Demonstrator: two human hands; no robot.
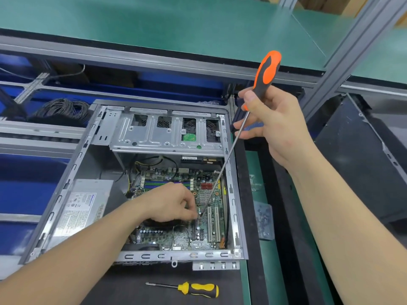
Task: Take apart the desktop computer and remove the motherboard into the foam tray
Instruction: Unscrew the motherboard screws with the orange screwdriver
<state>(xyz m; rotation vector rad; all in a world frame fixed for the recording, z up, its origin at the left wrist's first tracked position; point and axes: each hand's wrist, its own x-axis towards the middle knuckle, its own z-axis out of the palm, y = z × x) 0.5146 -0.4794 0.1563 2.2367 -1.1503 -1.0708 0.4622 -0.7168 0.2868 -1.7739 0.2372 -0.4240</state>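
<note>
– Motherboard (pixel 182 236): where?
– Down flat in the open computer case (pixel 176 256), on the right side, at the near end. Not in any foam tray yet; no tray plain to see.
– Which step?
– Looks like taking out the board screws. Right hand (pixel 277 128) up high, wrapped round the orange screwdriver (pixel 266 73), long tip down on the board.
– And the left hand (pixel 169 203)?
– Low in the case, fingers curled close together right at the tip. Maybe pinching a tiny screw; too small to tell.
– Next?
– Probably lift out the loose screw, put it aside, then find the next one. Needs a steady tip, straight on the screw head, no scratching the green board.
– Other tool?
– Yellow screwdriver (pixel 198 289), lying near, in front of the case, touched by no hand.
</note>
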